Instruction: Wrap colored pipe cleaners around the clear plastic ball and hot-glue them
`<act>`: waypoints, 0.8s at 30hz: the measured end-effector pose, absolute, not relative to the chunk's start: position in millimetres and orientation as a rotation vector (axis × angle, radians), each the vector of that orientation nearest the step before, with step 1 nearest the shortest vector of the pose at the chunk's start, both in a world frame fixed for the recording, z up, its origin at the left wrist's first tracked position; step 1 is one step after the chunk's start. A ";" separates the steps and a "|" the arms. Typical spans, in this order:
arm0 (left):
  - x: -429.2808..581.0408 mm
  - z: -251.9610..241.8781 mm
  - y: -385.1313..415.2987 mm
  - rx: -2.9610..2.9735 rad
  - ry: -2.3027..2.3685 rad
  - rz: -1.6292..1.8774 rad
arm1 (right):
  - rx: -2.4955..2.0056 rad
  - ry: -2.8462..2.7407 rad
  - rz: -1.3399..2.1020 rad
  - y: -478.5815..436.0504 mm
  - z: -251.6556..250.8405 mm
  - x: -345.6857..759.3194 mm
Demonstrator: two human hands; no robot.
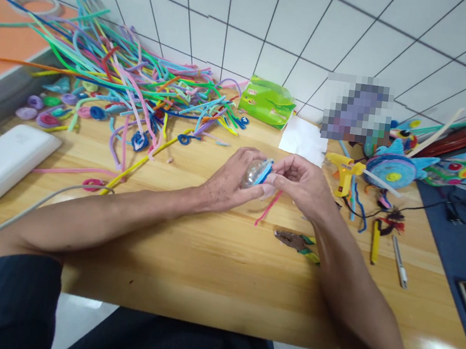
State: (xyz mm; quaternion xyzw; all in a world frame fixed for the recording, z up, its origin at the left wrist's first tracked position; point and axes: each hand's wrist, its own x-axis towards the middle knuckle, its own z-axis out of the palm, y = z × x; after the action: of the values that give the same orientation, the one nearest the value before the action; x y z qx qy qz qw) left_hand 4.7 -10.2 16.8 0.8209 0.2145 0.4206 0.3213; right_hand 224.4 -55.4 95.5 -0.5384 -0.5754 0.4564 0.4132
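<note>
My left hand (pixel 236 181) is wrapped round a small clear plastic dome (pixel 254 172), which looks like part of a ball or a bottle. A blue fuzzy strip (pixel 264 173), like a pipe cleaner, runs along the dome's right edge. At that edge my right hand (pixel 298 184) is closed, thumb and fingers pinching the blue strip; the exact fingertip contact is partly hidden. Just below the hands, a pink pipe cleaner (pixel 268 210) lies on the wooden table (pixel 187 271). Pliers (pixel 297 243) with green and yellow handles rest near my right forearm.
A heap of coloured pipe cleaners (pixel 142 81) covers the back left. Behind my hands are a green tissue pack (pixel 267 102) and white paper (pixel 304 139). At right lie a yellow glue gun (pixel 345 171), a blue fuzzy fish (pixel 397 171), a yellow cutter (pixel 375 242) and a pen (pixel 399 263).
</note>
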 end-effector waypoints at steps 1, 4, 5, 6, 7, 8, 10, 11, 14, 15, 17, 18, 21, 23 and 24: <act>4.7 18.3 -10.8 2.143 0.583 1.089 | -1.347 -1.448 1.137 -55.6 95.2 224.2; 4.8 19.7 -11.7 2.115 0.622 1.073 | -1.336 -1.455 1.127 -55.5 94.8 225.0; 4.9 19.3 -11.8 2.112 0.622 1.080 | -1.339 -1.458 1.126 -55.5 94.9 225.2; 5.1 18.7 -11.7 2.111 0.618 1.090 | -1.344 -1.461 1.121 -55.6 95.0 225.3; 5.2 18.0 -11.4 2.114 0.613 1.097 | -1.348 -1.465 1.113 -55.9 95.3 225.2; 5.3 17.2 -11.0 2.120 0.607 1.101 | -1.348 -1.468 1.104 -56.4 95.5 224.7; 5.4 15.9 -10.0 2.139 0.600 1.099 | -1.334 -1.474 1.080 -57.8 96.1 222.9; 5.4 15.5 -9.6 2.146 0.601 1.098 | -1.325 -1.477 1.066 -58.5 96.3 221.8; 5.1 14.5 -8.5 2.161 0.594 1.108 | -1.312 -1.486 1.046 -59.5 96.0 219.5; 5.0 14.2 -8.2 2.166 0.597 1.111 | -1.314 -1.488 1.050 -59.3 95.4 219.2; 4.6 13.5 -7.6 2.178 0.604 1.109 | -1.324 -1.482 1.060 -58.4 93.3 219.4; 4.3 13.1 -7.2 2.184 0.604 1.109 | -1.332 -1.473 1.062 -57.9 91.9 219.8; 3.0 11.4 -5.9 2.196 0.596 1.115 | -1.362 -1.436 1.049 -57.2 86.8 220.5; 2.1 10.3 -5.2 2.196 0.592 1.114 | -1.366 -1.422 1.043 -57.8 84.1 220.4; 1.8 9.9 -4.8 2.192 0.589 1.111 | -1.361 -1.422 1.046 -58.3 83.2 220.1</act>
State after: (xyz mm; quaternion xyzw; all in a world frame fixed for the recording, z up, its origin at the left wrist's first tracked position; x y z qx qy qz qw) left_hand 1.8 -4.8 9.9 0.8269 0.2222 0.4190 0.3023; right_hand 220.1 -58.3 83.2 -0.5481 -0.5727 0.4213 0.4406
